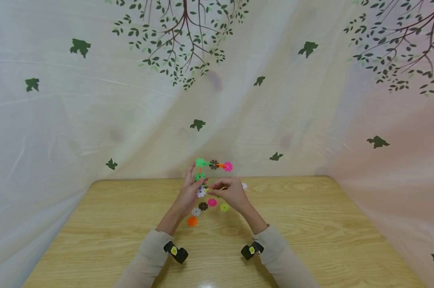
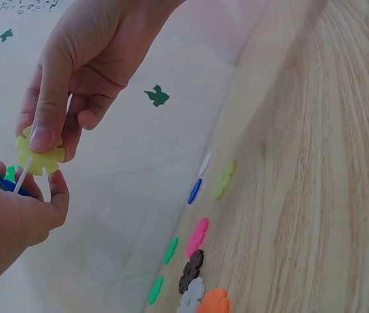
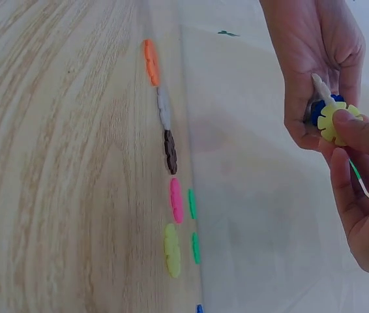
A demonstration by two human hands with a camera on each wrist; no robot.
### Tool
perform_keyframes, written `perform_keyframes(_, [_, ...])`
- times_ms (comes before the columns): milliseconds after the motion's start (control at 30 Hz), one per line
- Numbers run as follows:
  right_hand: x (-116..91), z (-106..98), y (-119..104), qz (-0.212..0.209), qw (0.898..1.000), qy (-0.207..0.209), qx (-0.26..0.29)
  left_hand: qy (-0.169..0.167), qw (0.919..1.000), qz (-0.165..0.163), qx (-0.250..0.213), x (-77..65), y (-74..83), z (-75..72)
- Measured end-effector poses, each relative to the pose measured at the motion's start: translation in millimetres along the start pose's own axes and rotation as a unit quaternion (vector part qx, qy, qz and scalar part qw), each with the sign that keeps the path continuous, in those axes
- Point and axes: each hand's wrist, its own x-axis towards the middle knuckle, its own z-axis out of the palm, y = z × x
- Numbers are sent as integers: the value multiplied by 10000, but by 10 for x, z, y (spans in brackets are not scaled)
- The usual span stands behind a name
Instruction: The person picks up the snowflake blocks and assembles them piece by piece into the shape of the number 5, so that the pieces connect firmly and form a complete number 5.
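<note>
My left hand holds a joined string of flower-shaped snowflake discs up over the table. In the head view the string climbs from a white disc past a green disc to another green disc. From there it runs rightward through a brown disc to a pink disc. A yellow snowflake disc is pinched between thumb and fingers of my right hand. Its lower edge meets the white disc's edge, beside a blue disc partly hidden by the hands.
Loose discs lie on the wooden table below the hands: orange, white, brown, pink and yellow. Green and blue ones lie farther back. A patterned cloth hangs behind.
</note>
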Motion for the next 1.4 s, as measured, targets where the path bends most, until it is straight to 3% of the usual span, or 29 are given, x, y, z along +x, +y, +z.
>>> perform_keyframes(200, [-14,4,-92,-45,10000,16,-30,-180,9997,80,175,-18,-6,25])
perform_keyframes(467, [15,26,73,-181,9996,131,146,-97,9999,58,82,-5,-18,42])
perform_keyframes(800, [12,-20,45,-132,9996,11,236,358,9955,88,-871,-3,55,67])
perform_keyframes(1033, [18,-40,5,-79,9998,-26,203,215,9943,214,-1020,-25,91,42])
perform_keyframes(1267, [26,-113,-5,206,9986,-430,238,282,9955,192,-879,-24,90,21])
perform_keyframes(1400, [59,-219,-1,370,9960,-815,-46,325,9957,161,-847,-25,108,12])
